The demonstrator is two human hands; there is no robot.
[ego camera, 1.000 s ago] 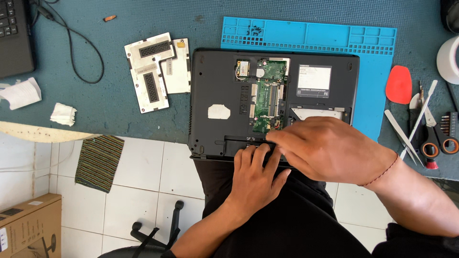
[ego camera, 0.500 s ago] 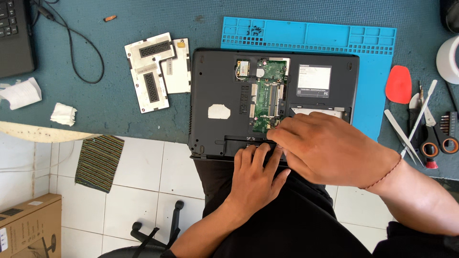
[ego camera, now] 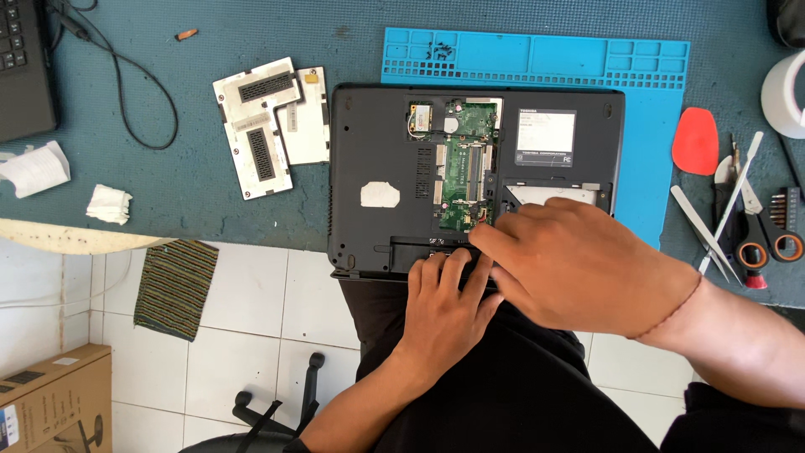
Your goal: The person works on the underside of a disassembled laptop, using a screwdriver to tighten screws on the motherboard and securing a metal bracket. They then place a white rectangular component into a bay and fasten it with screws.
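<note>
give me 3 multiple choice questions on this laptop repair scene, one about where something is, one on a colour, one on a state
1. Where do the removed cover panels lie?
A. left of the laptop
B. on the blue mat
C. on the floor

2. What colour is the work mat under the laptop's right side?
A. red
B. blue
C. yellow

3. In what state is the laptop?
A. lid open, screen lit
B. closed in a bag
C. underside up, board exposed

Answers:
1. A, the pale panels rest on the desk left of the laptop.
2. B, the gridded mat is bright blue.
3. C, the green circuit board shows, while the left hand and right hand press at the near edge.
</note>
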